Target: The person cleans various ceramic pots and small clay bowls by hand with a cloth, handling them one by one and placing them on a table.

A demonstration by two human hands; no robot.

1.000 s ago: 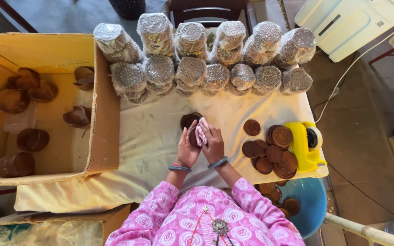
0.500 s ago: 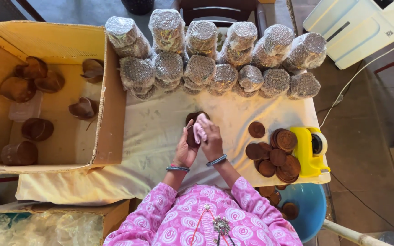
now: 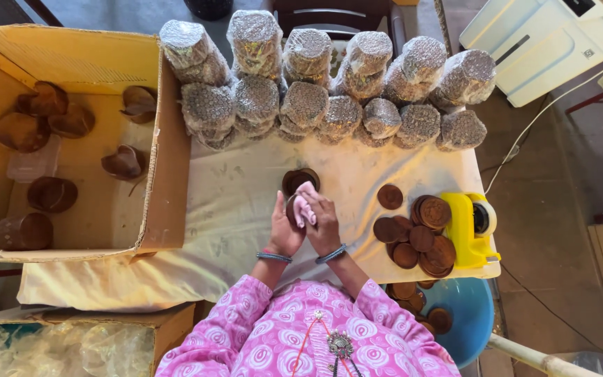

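My left hand (image 3: pixel 284 227) holds a small dark brown round cup (image 3: pixel 292 207) over the white cloth-covered table (image 3: pixel 232 202). My right hand (image 3: pixel 324 222) presses a pink cloth (image 3: pixel 303 207) against that cup. A second dark brown round piece (image 3: pixel 297 180) lies on the table just beyond my hands. To the right lies a heap of brown round lids (image 3: pixel 420 234).
Several wrapped cylindrical bundles (image 3: pixel 329 84) are stacked along the table's far side. A large open cardboard box (image 3: pixel 71 139) with brown cups stands at left. A yellow tape dispenser (image 3: pixel 472 227) sits at right, a blue tub (image 3: pixel 465 314) with more lids below it.
The hands stay together on the cup and pink cloth, with only slight shifts of the fingers. The view has drifted a little.
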